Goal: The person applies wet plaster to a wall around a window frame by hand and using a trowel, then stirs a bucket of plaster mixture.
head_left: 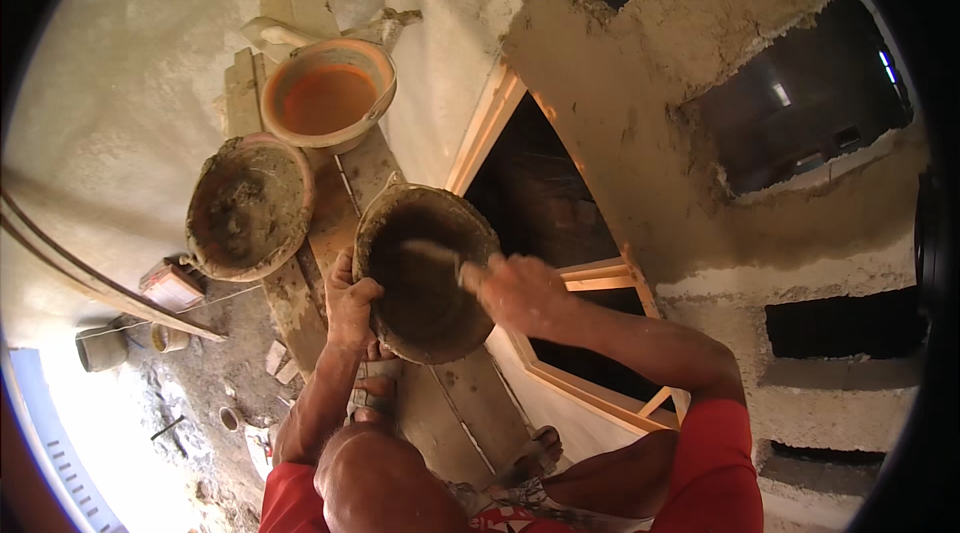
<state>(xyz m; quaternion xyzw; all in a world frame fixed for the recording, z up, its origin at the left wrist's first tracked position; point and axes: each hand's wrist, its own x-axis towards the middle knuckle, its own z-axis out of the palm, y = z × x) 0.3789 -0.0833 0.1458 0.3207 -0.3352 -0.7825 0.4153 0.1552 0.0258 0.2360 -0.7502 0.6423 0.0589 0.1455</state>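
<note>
A mud-caked bucket [372, 233], its inside dark, stands tilted on the planks in front of me. My left hand [350, 305] grips its left rim, with the thumb over the edge. My right hand [520, 295], smeared by motion, is closed round the handle of a trowel-like tool [432, 251]. The tool reaches into the bucket's mouth, and blur hides its exact shape. Farther off to the left sits a wide basin [250, 203] crusted with wet mortar. Beyond that is a pail [330, 98] with an orange-brown inside.
The scaffold planks [450, 403] carry my feet and the vessels. A wooden window frame [590, 278] opens on the right, beside rough wall with block-shaped holes [820, 93]. Ground far below on the left holds a grey bucket [100, 349] and a brick [172, 286].
</note>
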